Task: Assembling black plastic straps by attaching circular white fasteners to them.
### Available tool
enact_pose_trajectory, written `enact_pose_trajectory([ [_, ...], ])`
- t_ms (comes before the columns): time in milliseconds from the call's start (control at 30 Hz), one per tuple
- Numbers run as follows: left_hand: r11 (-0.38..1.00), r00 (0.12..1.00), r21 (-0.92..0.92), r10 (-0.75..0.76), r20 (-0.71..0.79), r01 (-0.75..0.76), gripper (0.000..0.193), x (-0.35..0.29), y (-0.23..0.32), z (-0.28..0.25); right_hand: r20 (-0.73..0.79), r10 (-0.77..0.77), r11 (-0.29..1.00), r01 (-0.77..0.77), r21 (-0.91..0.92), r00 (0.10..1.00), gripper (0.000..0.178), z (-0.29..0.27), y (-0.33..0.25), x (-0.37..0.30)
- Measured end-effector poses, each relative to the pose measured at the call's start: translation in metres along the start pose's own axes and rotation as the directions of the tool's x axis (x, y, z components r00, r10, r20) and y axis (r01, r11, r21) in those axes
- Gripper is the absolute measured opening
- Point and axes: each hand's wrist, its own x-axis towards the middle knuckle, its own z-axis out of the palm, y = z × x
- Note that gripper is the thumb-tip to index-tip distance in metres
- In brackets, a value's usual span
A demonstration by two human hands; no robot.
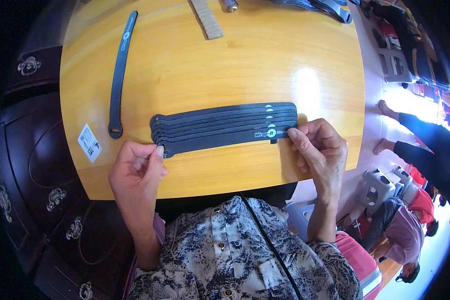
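Several dark grey hook-and-loop straps (215,131) lie overlapped in a fanned row on the wooden table, with their slotted ends at the left. My left hand (139,162) pinches the nearest strap by its slotted left end. At the other end, my right hand (319,150) grips the same strap between thumb and fingers, partly covering its pale lettering. A single strap (118,80) lies apart on the left side of the table, its slotted end toward me. Beside that end is a white printed label (89,143).
On the wooden table (245,65), a brown cardboard strip (206,20) and a small metallic cylinder (231,5) lie at the far edge. More dark straps (330,7) are at the far right. Dark cabinets (40,150) stand left; grey stools (377,190) and other people (405,227) are right.
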Motion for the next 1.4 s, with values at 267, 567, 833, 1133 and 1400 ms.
enact_pose_trajectory([
  [267,1.000,1.000,0.007,0.001,0.004,-0.001,0.007,0.000,0.001,0.001,-0.025,-0.005,0.999,0.003,-0.054,1.000,0.015,0.001,-0.001,0.000],
  [567,1.000,1.000,0.000,-0.014,0.003,0.014,0.008,0.001,0.000,0.000,-0.008,-0.025,0.998,0.025,-0.055,1.000,0.016,0.001,-0.002,0.002],
  [833,1.000,1.000,-0.009,-0.017,0.006,0.017,0.008,0.000,0.001,0.001,0.009,-0.007,0.999,0.007,-0.048,1.000,0.016,-0.001,-0.003,0.003],
  [1133,0.999,0.999,0.009,-0.033,0.012,0.033,0.008,0.001,0.001,-0.001,0.004,0.054,0.992,-0.053,-0.117,0.999,0.017,0.000,-0.010,0.006],
  [1400,1.000,0.999,-0.007,-0.015,0.042,0.015,0.010,0.005,0.003,-0.003,0.072,0.133,0.989,-0.128,-0.075,0.989,0.024,-0.004,-0.014,0.016],
])
